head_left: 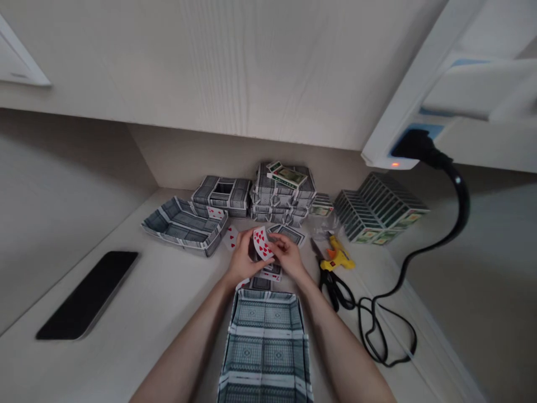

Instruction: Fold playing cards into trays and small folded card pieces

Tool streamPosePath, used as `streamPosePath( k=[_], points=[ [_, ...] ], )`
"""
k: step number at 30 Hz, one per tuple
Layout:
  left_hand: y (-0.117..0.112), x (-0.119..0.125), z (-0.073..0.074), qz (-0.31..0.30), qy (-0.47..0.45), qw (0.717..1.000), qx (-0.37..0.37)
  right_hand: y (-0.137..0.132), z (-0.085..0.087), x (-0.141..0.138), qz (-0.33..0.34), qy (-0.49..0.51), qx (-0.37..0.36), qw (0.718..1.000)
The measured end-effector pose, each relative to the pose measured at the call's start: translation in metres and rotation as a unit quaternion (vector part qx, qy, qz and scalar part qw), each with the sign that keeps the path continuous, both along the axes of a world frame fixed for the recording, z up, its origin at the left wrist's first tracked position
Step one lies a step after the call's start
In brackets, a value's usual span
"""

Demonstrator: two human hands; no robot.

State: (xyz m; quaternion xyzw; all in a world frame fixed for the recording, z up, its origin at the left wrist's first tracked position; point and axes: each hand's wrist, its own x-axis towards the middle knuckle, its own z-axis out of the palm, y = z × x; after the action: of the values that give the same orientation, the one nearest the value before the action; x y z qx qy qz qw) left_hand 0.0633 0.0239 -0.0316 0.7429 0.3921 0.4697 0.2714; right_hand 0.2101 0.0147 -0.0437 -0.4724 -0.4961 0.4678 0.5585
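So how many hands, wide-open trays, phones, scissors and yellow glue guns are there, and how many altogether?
Hands: 2 (left hand, right hand)
Wide-open trays: 2 (side tray, near tray)
Phone: 1
Scissors: 1
Glue gun: 1
Total: 7

Head-worn view, forward and down over the desk (168, 296)

On the tabletop (168, 291), a tray (264, 355) lies nearest us, between our forearms (193, 336), with our hands (242, 260) just beyond it. Behind the hands we see a stack (283, 196) of boxes, a pack (287, 175) on top. A second tray (184, 224) and a box (210, 190) sit left of the stack, the phone (90, 294) farther left. To our right lie scissors (333, 288) and a glue gun (339, 256), more packs (373, 207) behind them.
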Motion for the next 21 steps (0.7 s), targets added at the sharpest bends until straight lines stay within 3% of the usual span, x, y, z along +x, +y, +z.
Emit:
streamPosePath(
  k=[8, 15, 21],
  points=[
    [0.001, 0.000, -0.003, -0.035, -0.116, 0.982, -0.143, -0.001, -0.007, -0.003, -0.022, -0.080, 0.053, 0.995],
    [0.007, -0.001, -0.008, -0.055, -0.151, 0.970, -0.181, -0.003, -0.007, -0.002, 0.027, -0.052, 0.039, 0.998],
    [0.008, -0.003, -0.001, -0.053, -0.146, 0.969, -0.191, -0.008, 0.004, 0.000, 0.039, -0.082, 0.058, 0.994]
  ],
)
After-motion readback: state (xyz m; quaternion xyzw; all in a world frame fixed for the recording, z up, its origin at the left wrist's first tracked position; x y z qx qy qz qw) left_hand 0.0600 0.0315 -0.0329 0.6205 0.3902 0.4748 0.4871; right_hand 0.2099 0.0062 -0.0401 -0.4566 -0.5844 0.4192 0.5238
